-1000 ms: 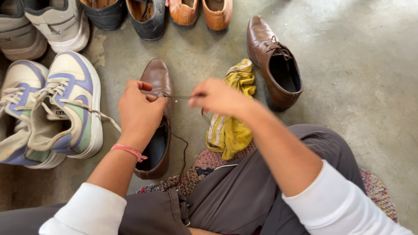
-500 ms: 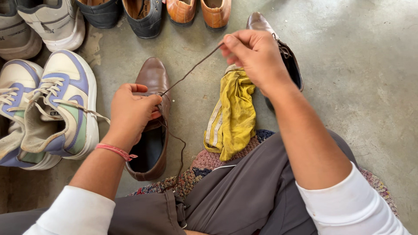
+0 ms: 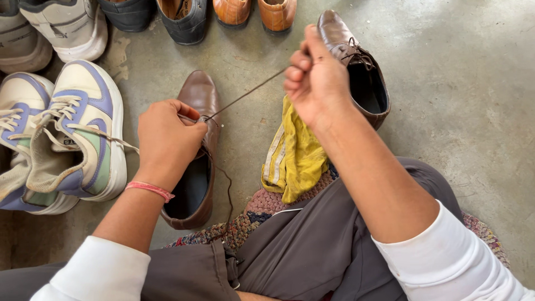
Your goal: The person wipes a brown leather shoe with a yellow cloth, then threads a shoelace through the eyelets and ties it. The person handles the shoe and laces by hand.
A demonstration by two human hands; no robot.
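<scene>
Two bare hands worked on one brown leather shoe (image 3: pixel 196 161) that lay on the grey concrete floor (image 3: pixel 473 100), just in front of the seated person's grey trousers (image 3: pixel 312 251). The left hand (image 3: pixel 167 139), a pink band (image 3: pixel 149 189) at its wrist, was clenched over the shoe's lacing, holding it down. The right hand (image 3: pixel 315 78), raised farther off and to the right, pinched one thin brown lace (image 3: pixel 245 95), drawn taut in a straight line from the shoe's eyelets up to its fingers.

A second brown shoe (image 3: pixel 356 72), the pair's mate, stood at the far right, partly hidden behind the right hand. Two white, purple and green sneakers (image 3: pixel 83 134) lay side by side at the left, laces loose. Along the far edge ran a row cut off by the frame: two pale sneakers (image 3: pixel 56 28), two dark shoes (image 3: pixel 161 17) and two tan shoes (image 3: pixel 256 11).

One crumpled yellow cloth (image 3: pixel 295 156) with pale stripes lay between the two brown shoes, touching the person's knee. One woven multicoloured mat (image 3: pixel 251 220) showed beneath the legs.
</scene>
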